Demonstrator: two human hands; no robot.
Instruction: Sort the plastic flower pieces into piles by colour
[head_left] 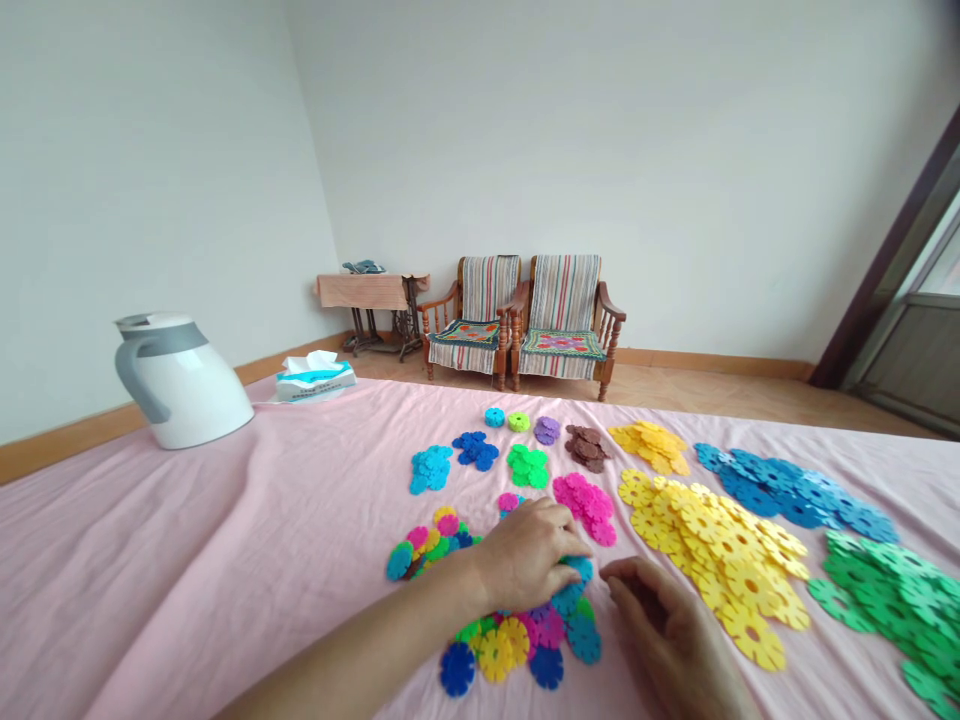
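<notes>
On a pink cloth [225, 560] lie plastic snowflake discs sorted by colour. My left hand [529, 555] rests palm down on a mixed-colour pile [517, 635], its fingers curled over teal discs [574, 585]. My right hand [667, 625] sits just right of that pile, fingers bent, touching the cloth; what is in it is hidden. Around the hands are a small mixed heap [427, 545], a pink pile [589, 505] and a large yellow pile [720, 550].
Farther back lie light-blue [431, 468], dark-blue [476, 450], green [529, 466], brown [587, 447] and yellow [651, 445] piles. Big blue [795, 495] and green [892, 600] piles fill the right. A white kettle [180, 380] and tissue box [315, 378] stand far left. Two chairs [525, 320] stand behind.
</notes>
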